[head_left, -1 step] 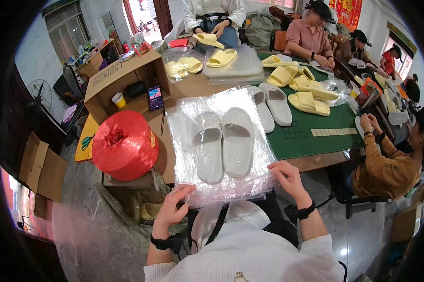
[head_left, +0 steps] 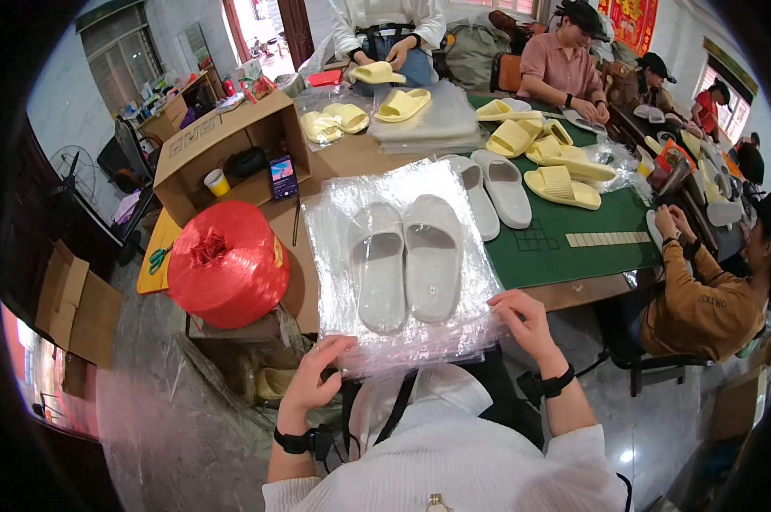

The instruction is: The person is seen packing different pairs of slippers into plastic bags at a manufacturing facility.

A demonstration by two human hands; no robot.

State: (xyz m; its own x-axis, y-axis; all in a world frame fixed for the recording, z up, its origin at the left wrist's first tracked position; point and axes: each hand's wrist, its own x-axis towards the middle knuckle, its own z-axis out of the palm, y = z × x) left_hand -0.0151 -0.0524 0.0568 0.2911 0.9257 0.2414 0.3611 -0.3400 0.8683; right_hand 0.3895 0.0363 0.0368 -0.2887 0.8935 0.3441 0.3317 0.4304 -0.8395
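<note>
So right up close, both hands are on the near edge of a stack of clear plastic bags lying on the table. The left hand has its fingers curled and pinched on the near-left corner of the plastic, and the right hand has its fingers pressed down together on the near-right corner, thumb tucked toward the edge. Sitting on top of the plastic, just beyond the fingers, is a pair of pale grey slides, side by side and touching, long axis running straight away from the person, heels toward the hands. They sit about midway between the two hands, maybe a touch closer to the right one. To the left of the table there's a big red spool of twine, and behind it an open cardboard box with a phone and a paper cup in it. Further back, another grey pair lies on a green mat, then a bunch of yellow slides. Other people are seated around the far and right sides, busy with more slides.
</note>
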